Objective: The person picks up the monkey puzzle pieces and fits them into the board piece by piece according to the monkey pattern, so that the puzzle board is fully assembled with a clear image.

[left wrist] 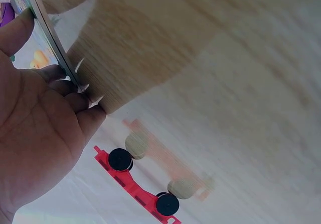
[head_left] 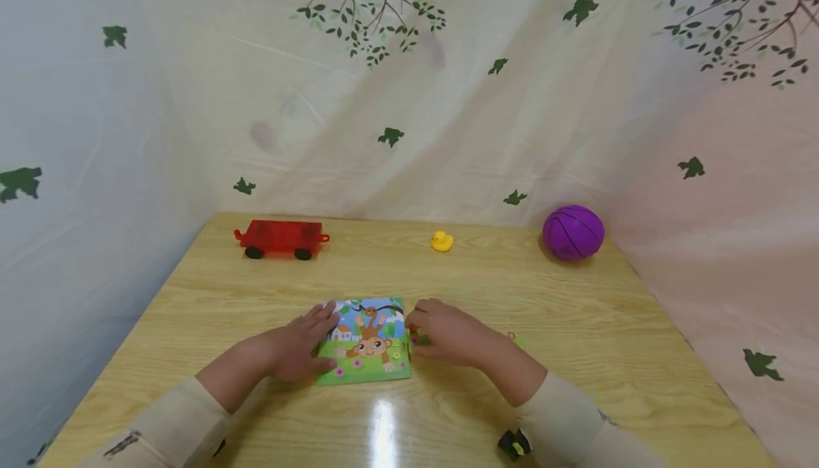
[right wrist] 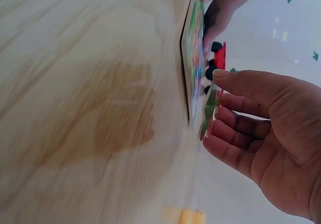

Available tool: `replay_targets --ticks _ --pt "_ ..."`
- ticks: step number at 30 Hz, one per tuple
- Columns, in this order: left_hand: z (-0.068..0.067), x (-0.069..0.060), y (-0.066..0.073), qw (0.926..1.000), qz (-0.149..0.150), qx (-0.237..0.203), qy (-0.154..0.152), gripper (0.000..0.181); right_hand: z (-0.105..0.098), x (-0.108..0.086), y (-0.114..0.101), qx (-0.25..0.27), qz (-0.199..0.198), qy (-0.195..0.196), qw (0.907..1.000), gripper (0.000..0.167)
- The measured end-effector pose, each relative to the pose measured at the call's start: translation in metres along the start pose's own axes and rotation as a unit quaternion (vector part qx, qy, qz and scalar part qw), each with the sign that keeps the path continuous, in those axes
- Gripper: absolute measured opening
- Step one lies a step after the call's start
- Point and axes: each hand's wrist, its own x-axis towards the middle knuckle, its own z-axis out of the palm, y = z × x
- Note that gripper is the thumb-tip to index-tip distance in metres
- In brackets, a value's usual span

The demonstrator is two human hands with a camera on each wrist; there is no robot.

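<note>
A square jigsaw puzzle [head_left: 365, 351] with a monkey hanging from a branch lies flat on the table. My left hand [head_left: 301, 343] rests at its left side, fingertips on the upper left part and thumb near the lower left edge. In the left wrist view the thumb and fingers of that left hand [left wrist: 40, 118] touch the puzzle's edge [left wrist: 52, 40]. Just off the puzzle's right edge, my right hand [head_left: 451, 333] pinches a small puzzle piece [right wrist: 210, 108] with green on it, between thumb and fingers. The piece is tilted and apart from the puzzle in the right wrist view.
Along the back of the table [head_left: 614, 326] stand a red toy wagon [head_left: 281, 237] at left, a yellow rubber duck [head_left: 441, 242] in the middle and a purple ball [head_left: 573, 232] at right. A small greenish piece [head_left: 520, 342] shows partly behind the right forearm.
</note>
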Motion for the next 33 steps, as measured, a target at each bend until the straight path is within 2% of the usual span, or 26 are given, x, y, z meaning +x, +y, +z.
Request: replay_targets --ticks 8,14,18,22,33 --pt "-0.002 -0.002 0.003 1.0 0.004 -0.002 0.004 0.082 0.005 0.031 -0.031 -0.034 -0.049 -0.017 0.998 0.026" --pt "-0.002 -0.002 0.004 0.9998 0.015 -0.002 0.009 0.081 0.013 0.047 -0.048 -0.073 -0.092 -0.013 0.993 0.02" --pt "-0.003 -0.003 0.005 0.9997 0.02 -0.005 0.012 0.08 0.019 0.054 -0.055 -0.082 -0.096 -0.02 0.9918 0.019" --pt "-0.003 -0.004 0.007 0.9996 0.023 -0.008 0.014 0.08 0.023 0.059 -0.06 -0.086 -0.083 -0.029 0.9924 0.021" --pt "-0.002 -0.005 0.006 0.9997 0.016 -0.006 0.014 0.081 0.031 0.067 -0.068 -0.126 -0.073 -0.017 0.9892 0.023"
